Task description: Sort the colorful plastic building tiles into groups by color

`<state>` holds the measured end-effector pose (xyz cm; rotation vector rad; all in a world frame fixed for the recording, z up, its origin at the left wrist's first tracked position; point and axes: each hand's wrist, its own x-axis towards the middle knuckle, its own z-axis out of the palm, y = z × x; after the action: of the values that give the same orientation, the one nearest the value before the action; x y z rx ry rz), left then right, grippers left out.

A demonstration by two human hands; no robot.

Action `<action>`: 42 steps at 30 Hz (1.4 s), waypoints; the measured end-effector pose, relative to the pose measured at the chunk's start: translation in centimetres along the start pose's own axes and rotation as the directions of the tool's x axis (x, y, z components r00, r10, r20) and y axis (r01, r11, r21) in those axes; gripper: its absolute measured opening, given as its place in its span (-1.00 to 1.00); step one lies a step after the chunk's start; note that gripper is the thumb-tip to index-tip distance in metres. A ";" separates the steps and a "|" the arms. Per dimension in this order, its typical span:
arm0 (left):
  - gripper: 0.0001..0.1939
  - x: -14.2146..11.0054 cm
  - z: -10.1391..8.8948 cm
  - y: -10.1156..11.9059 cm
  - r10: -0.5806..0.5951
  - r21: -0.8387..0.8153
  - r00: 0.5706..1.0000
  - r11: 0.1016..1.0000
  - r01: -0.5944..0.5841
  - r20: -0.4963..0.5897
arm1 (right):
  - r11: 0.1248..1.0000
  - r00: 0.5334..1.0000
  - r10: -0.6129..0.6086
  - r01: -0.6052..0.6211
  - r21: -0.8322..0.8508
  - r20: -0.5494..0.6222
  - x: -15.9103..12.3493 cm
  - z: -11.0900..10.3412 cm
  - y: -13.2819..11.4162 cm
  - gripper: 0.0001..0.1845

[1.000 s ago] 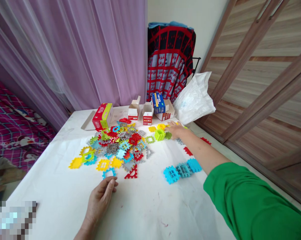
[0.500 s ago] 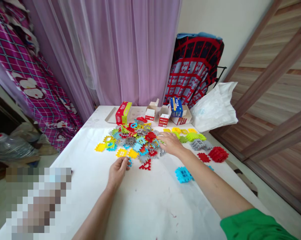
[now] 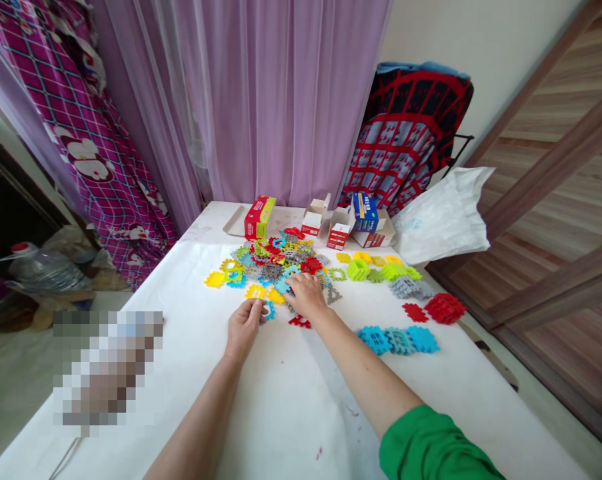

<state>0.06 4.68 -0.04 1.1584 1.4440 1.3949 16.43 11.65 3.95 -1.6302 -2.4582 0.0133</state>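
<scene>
My left hand (image 3: 245,325) is closed at the near edge of a heap of colourful interlocking plastic building pieces (image 3: 272,271). Its thumb and forefinger are pinched at a blue building piece (image 3: 269,311), mostly hidden behind the fingers. My right hand (image 3: 308,295) reaches over the heap's near right side, fingers bent but apart. Its fingertips touch or hover by a light blue piece (image 3: 285,285); I cannot tell which. Beneath this hand a red triangular piece (image 3: 301,322) is partly covered. A grey triangular piece (image 3: 333,294) lies just to its right.
Sorted groups sit on the right: blue pieces (image 3: 373,339), red pieces (image 3: 445,308), grey pieces (image 3: 408,287), green pieces (image 3: 358,270) and yellow pieces (image 3: 362,257). Small boxes (image 3: 339,233) and a white bag (image 3: 438,217) stand behind. A pixelated patch (image 3: 113,367) covers something at left.
My right hand has moved left and nearer, from the heap's right edge to its near side, uncovering green and blue pieces. The left hand keeps its pinch. The whole view has shifted slightly.
</scene>
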 end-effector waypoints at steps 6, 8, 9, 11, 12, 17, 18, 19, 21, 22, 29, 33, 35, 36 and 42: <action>-0.56 0.2 0.1 -0.4 0.047 0.017 0.998 0.999 -0.046 -0.047 | 0.956 0.992 0.059 -0.023 0.292 -0.115 -1.0 -0.3 -0.1 -0.76; -0.52 0.3 0.1 -0.5 0.069 0.034 0.995 0.997 -0.067 -0.067 | 0.790 0.978 0.186 -0.095 0.606 -0.089 -1.9 -0.1 -0.6 -0.77; -0.51 0.3 0.1 -0.5 0.073 0.041 0.995 0.997 -0.071 -0.066 | 0.624 0.969 0.245 -0.137 0.769 -0.025 -2.4 0.0 -0.9 -0.77; -0.49 0.3 0.1 -0.5 0.071 0.042 0.997 0.997 -0.070 -0.039 | 0.186 0.947 0.276 -0.220 0.958 0.163 -3.6 0.4 -1.6 -0.73; -0.48 0.2 0.1 -0.5 0.069 0.036 0.997 0.997 -0.068 -0.020 | -0.017 0.935 0.249 -0.256 0.967 0.252 -4.2 0.7 -1.9 -0.70; -0.48 -0.2 0.2 -0.1 0.038 0.012 0.995 0.999 -0.039 0.087 | -0.459 0.894 0.031 -0.385 0.800 0.448 -6.0 1.6 -2.5 -0.69; -0.50 -0.3 0.3 0.1 0.024 0.004 0.994 1.000 -0.025 0.103 | -0.480 0.889 0.004 -0.399 0.781 0.457 -6.1 1.7 -2.5 -0.70; -0.51 -0.3 0.3 0.2 0.012 -0.012 0.993 1.000 -0.011 0.116 | -0.493 0.888 -0.013 -0.406 0.770 0.459 -6.1 1.8 -2.4 -0.71; -0.53 -0.2 0.4 0.5 -0.003 -0.061 0.991 0.998 0.011 0.132 | -0.498 0.893 -0.028 -0.402 0.768 0.449 -6.1 2.0 -2.2 -0.72; -0.53 -0.2 0.4 0.7 -0.008 -0.088 0.991 0.996 0.020 0.135 | -0.495 0.896 -0.036 -0.400 0.771 0.442 -6.2 2.2 -2.1 -0.71; -0.53 -0.1 -0.5 1.6 -0.138 -0.122 0.973 0.979 0.162 0.185 | -0.312 0.924 -0.037 -0.373 0.874 0.381 -6.7 2.8 -2.0 -0.62; -0.57 0.3 -0.8 1.5 -0.162 -0.081 0.973 0.981 0.177 0.163 | 0.027 0.958 0.170 -0.238 0.971 0.231 -6.8 2.3 -2.2 -0.63; -0.57 0.7 -0.6 1.4 -0.148 -0.041 0.965 0.986 0.161 0.215 | 0.293 0.971 0.230 -0.130 0.947 0.063 -6.8 1.8 -2.2 -0.53; -0.57 0.8 -0.5 1.3 -0.136 -0.024 0.962 0.989 0.146 0.235 | 0.441 0.976 0.217 -0.081 0.894 -0.019 -6.9 1.6 -2.3 -0.46; -0.59 0.8 -0.5 1.1 -0.091 0.039 0.947 0.996 0.083 0.307 | 0.875 0.995 0.010 0.037 0.483 -0.095 -7.6 0.6 -2.5 -0.38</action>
<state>-0.54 5.30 1.09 1.2510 1.2763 1.0815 16.87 3.78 2.49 -1.3542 -2.1582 0.4989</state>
